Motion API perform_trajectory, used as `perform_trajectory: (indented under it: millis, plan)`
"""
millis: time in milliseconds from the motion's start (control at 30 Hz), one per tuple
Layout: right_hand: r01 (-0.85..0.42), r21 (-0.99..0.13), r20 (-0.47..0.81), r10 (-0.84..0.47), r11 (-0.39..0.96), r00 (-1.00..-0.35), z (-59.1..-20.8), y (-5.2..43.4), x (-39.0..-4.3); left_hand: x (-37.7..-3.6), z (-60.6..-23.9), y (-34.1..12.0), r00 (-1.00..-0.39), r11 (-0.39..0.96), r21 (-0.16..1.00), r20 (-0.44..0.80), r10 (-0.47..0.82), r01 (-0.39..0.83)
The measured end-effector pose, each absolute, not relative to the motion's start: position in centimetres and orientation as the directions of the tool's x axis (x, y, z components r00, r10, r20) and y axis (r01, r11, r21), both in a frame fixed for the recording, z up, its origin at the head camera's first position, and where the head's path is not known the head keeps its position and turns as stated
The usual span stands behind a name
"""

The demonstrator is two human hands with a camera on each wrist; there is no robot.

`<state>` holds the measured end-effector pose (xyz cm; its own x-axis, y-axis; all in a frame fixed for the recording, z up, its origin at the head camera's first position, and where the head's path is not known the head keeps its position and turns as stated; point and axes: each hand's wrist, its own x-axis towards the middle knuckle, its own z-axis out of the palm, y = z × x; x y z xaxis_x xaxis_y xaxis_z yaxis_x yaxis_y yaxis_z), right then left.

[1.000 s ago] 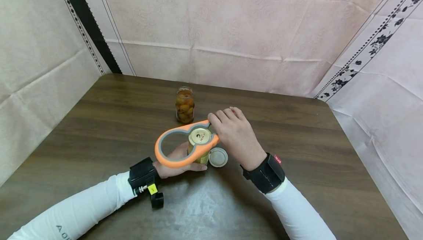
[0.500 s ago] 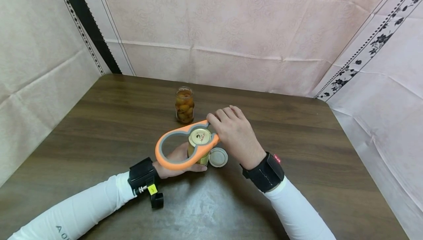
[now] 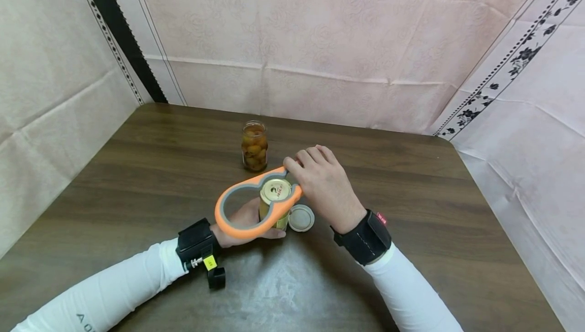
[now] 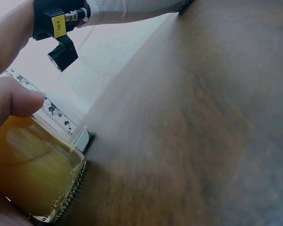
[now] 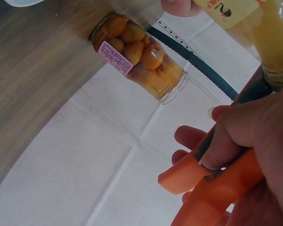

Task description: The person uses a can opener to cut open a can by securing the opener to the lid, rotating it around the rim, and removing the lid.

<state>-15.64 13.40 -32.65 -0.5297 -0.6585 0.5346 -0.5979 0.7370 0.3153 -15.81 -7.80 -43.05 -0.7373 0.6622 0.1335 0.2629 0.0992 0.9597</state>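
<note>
My left hand (image 3: 248, 213) grips the side of a glass jar (image 3: 280, 222) of yellowish contents standing on the table. The jar (image 4: 35, 174) is close up in the left wrist view, with my thumb across it. Around its cream lid (image 3: 276, 190) lies an orange and grey jar opener (image 3: 247, 232), whose wide rounded end points toward my left arm. My right hand (image 3: 320, 182) holds the opener's two handles at the far end. In the right wrist view my fingers wrap the orange handles (image 5: 185, 175), which stand slightly apart.
Behind the gripped jar stands a lidless jar of round brown fruit (image 3: 254, 146). A loose pale lid (image 3: 301, 218) lies on the wooden table (image 3: 388, 179), just right of the gripped jar. Cloth walls (image 3: 320, 42) enclose the table's back and sides.
The opener's wide end has swung slightly toward me around the lid. My right hand has shifted a little left and away from me. The left hand keeps its hold on the jar.
</note>
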Motion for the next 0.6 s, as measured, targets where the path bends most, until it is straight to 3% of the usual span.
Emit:
perform_trajectory:
  millis: [133,300,400,533,600]
  plan:
    - [-0.609,0.297,0.523,-0.659,0.736,-0.541,-32.56,13.41,-15.67,-15.89,-43.19,-8.04,-0.705,0.008,0.981,0.134,0.696,0.195]
    - [-0.623,0.279,0.527,-0.659,0.731,-0.537,-32.50,13.35,-15.72,-16.01,-43.47,-8.07,-0.701,-0.049,0.975,0.191,0.687,0.218]
    - [-0.627,0.277,0.536,-0.659,0.728,-0.528,-32.56,13.31,-15.83,-16.24,-43.59,-8.10,-0.703,-0.017,0.967,0.197,0.683,0.255]
    - [-0.636,0.271,0.538,-0.661,0.723,-0.522,-32.56,13.29,-15.96,-16.30,-43.73,-8.27,-0.677,-0.098,0.986,0.162,0.718,0.133]
    - [-0.641,0.267,0.538,-0.664,0.719,-0.520,-32.56,13.30,-16.04,-16.15,-43.75,-8.37,-0.652,-0.217,0.975,0.144,0.744,-0.033]
